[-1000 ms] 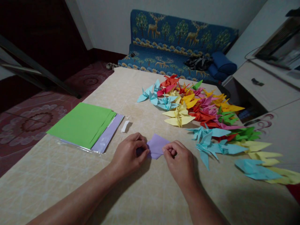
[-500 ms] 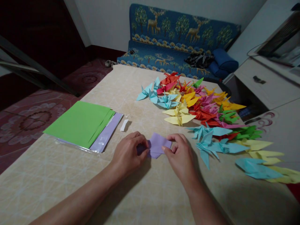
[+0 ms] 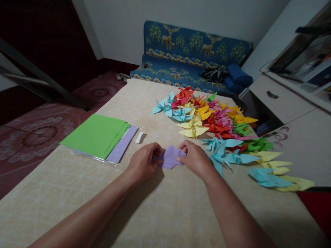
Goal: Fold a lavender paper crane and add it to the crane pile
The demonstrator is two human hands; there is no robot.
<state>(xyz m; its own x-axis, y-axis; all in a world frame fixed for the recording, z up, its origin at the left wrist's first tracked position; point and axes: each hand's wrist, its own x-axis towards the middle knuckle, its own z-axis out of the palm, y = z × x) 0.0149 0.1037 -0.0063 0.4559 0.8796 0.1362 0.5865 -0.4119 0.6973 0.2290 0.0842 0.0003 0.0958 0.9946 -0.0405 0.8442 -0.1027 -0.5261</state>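
Observation:
A folded piece of purple paper (image 3: 170,157) lies on the beige table (image 3: 160,210) between my hands. My left hand (image 3: 143,162) pinches its left edge with closed fingers. My right hand (image 3: 196,157) presses and pinches its right edge, fingers curled. Both hands rest low on the table top. The paper's left corner is hidden under my left fingers.
A stack of green and purple sheets (image 3: 99,136) in a clear wrapper lies to the left, with a small white scrap (image 3: 139,137) beside it. Several coloured paper cranes (image 3: 217,129) spread across the right side. A blue patterned sofa (image 3: 191,55) stands behind, white drawers (image 3: 279,100) at right.
My right hand has slid left and up over the purple paper's right edge. The left hand keeps its pinch. The view has shifted slightly.

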